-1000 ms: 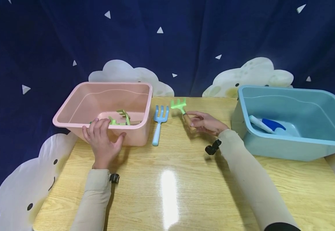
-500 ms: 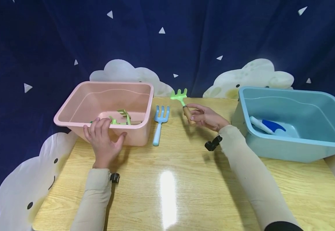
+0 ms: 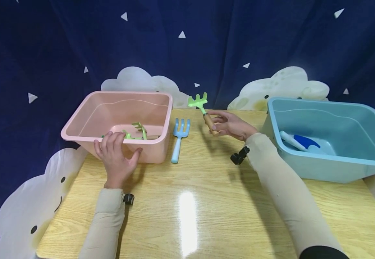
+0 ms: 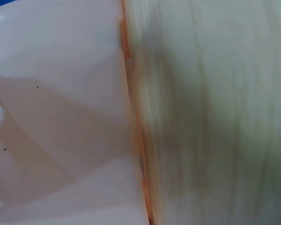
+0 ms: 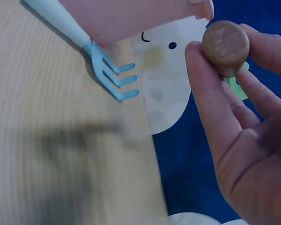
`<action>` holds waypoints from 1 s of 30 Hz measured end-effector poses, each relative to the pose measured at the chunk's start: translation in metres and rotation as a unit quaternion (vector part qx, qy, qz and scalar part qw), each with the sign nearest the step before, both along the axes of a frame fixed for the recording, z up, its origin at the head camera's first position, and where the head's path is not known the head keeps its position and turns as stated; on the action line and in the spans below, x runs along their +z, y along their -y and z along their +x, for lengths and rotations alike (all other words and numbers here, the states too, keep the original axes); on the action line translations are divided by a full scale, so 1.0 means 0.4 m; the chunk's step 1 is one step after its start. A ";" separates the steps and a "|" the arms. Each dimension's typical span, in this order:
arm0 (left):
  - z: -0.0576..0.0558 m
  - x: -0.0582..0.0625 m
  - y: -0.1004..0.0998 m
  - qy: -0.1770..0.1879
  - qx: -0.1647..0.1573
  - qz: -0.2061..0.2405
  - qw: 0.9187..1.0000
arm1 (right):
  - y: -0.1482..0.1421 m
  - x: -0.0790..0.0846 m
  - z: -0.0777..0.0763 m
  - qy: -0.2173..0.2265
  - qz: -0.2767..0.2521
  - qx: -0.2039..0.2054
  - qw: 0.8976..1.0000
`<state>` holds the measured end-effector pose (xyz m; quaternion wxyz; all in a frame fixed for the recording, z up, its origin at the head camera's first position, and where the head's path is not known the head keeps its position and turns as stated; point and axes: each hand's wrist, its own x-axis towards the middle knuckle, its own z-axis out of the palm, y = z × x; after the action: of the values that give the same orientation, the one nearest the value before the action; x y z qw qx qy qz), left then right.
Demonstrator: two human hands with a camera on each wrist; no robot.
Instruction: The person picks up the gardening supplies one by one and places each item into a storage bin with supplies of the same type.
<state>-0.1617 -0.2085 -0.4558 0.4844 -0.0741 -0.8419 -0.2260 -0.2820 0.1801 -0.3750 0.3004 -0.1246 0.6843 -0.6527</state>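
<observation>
In the head view my right hand [image 3: 234,126] grips the wooden handle of a small green garden rake [image 3: 197,101] above the table, its tines pointing up and away. The round end of the wooden handle [image 5: 227,44] faces the right wrist camera, between thumb and fingers. My left hand [image 3: 117,162] holds the near rim of the pink tub [image 3: 153,153], fingers over the edge and thumb outside. Inside this tub lie green tools [image 3: 141,129], partly hidden by the near wall. A light blue toy fork [image 3: 179,140] lies on the table between the tub and my right hand.
A blue tub [image 3: 320,165] stands at the right, with a blue-and-white tool [image 3: 292,140] inside. Both tubs are on the wooden table [image 3: 155,223]. A dark blue curtain [image 3: 206,43] with cloud shapes hangs behind the table.
My right hand has lifted the green rake higher off the table, and its head has shifted slightly left. The left hand stays on the pink tub's rim.
</observation>
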 end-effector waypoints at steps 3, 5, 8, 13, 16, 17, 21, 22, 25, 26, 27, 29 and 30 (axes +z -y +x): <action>0.000 0.000 0.000 0.001 -0.002 0.002 1.000 | 0.016 0.031 -0.005 -0.010 0.017 0.001 1.000; 0.000 0.000 0.001 0.000 -0.002 0.002 1.000 | 0.027 0.056 -0.009 -0.018 0.025 -0.002 1.000; 0.000 0.000 0.001 -0.001 -0.003 0.004 1.000 | 0.045 0.091 -0.015 -0.026 0.030 -0.004 0.999; -0.002 -0.002 0.002 -0.004 -0.003 0.003 1.000 | 0.075 0.140 -0.019 -0.035 0.038 -0.002 0.999; -0.003 -0.003 0.003 -0.005 -0.001 -0.001 1.000 | 0.096 0.168 -0.019 -0.049 0.051 0.005 0.997; -0.004 -0.003 0.003 -0.006 -0.001 -0.002 1.000 | 0.102 0.176 -0.020 -0.055 0.056 0.008 0.997; -0.003 -0.005 0.001 -0.004 0.002 -0.003 1.000 | 0.126 0.206 -0.021 -0.074 0.067 0.019 0.995; -0.003 -0.006 -0.001 -0.004 0.001 -0.002 1.000 | 0.129 0.212 -0.022 -0.075 0.069 0.021 0.995; -0.004 -0.006 -0.006 -0.002 -0.003 0.000 1.000 | 0.137 0.224 -0.025 -0.078 0.072 0.025 0.994; -0.004 -0.006 -0.008 -0.001 -0.004 0.001 1.000 | 0.139 0.227 -0.026 -0.080 0.076 0.026 0.994; -0.005 -0.006 -0.009 0.000 -0.006 0.002 1.000 | 0.140 0.229 -0.028 -0.081 0.080 0.027 0.993; -0.005 -0.007 -0.013 0.002 -0.007 0.001 1.000 | 0.144 0.232 -0.031 -0.084 0.087 0.027 0.992; -0.004 -0.007 -0.015 0.003 -0.007 0.001 1.000 | 0.147 0.234 -0.032 -0.086 0.091 0.028 0.992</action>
<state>-0.1635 -0.2025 -0.4585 0.4807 -0.0796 -0.8424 -0.2302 -0.2949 0.1214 -0.2815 0.2683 -0.1716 0.7602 -0.5663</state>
